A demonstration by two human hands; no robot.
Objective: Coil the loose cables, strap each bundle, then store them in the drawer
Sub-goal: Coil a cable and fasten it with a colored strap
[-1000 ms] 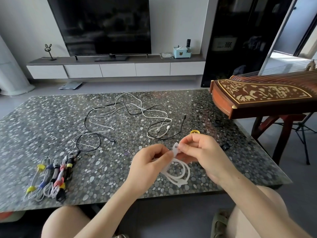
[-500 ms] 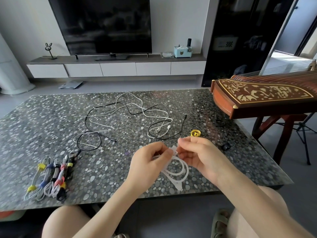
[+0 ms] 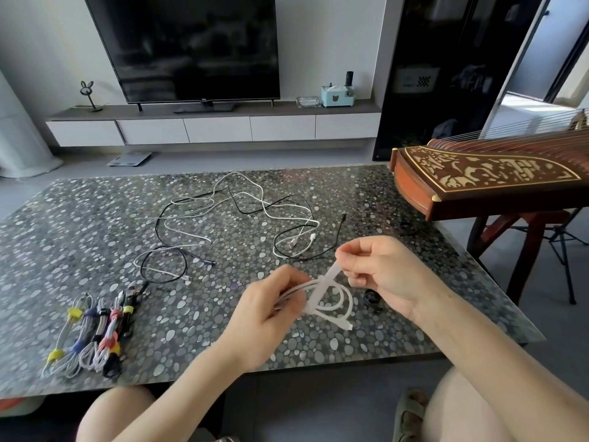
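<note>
Pebble-patterned table point(image 3: 63, 237): tangle of loose black and white cables point(image 3: 236, 215) centre-back; row of strapped cable bundles point(image 3: 92, 333) front-left. Coiled white cable point(image 3: 349, 306) above front edge, between left hand point(image 3: 271, 317) and right hand point(image 3: 379, 269), pale strap point(image 3: 322, 288) across it. Carved wooden zither point(image 3: 478, 173) right of table; black television point(image 3: 191, 46) behind.

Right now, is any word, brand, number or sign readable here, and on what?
Nothing can be read.
TV: the logo on its lower edge is too small to read.
Cabinet: the pale label with a checker patch is blurred.
Zither: the gold inlay is ornament, with no legible characters.
</note>
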